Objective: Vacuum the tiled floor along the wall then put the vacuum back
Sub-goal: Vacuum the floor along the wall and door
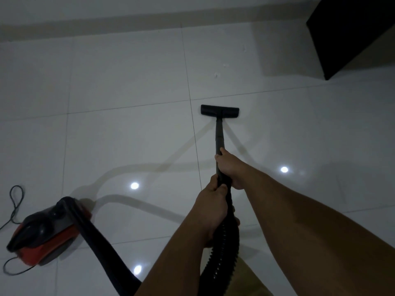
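Black wand (pixel 218 135) running lengthwise away from the body toward the wall (pixel 85 7), tilted down, ending in a flat black floor head (pixel 219 111) set crosswise, pressed on the white tiled floor (pixel 128 82) just right of a grout line, well short of the wall. Clamped on the wand by both hands: right hand (pixel 229 167) farther up the tube, thumb laid along it; left hand (pixel 210 201) wrapped lower, at the joint with the ribbed black hose (pixel 222 259). Hose dropping between the forearms, bottom of its loop cut off by the lower edge, then rising leftward as a smooth dark length to the red and black canister (pixel 42 231). Canister sitting on the floor at lower left, well apart from the floor head, long axis slanting from lower left to upper right; details of its top murky in the dim light. Thin black cord (pixel 16 201) looping beside and under it, partly out of view at the left edge. Dark cabinet (pixel 352 33) at upper right, cropped by the corner. Small pale specks (pixel 216 75) on the tiles beyond the floor head, too small to identify. Round light reflections (pixel 134 185) dotting the glossy floor
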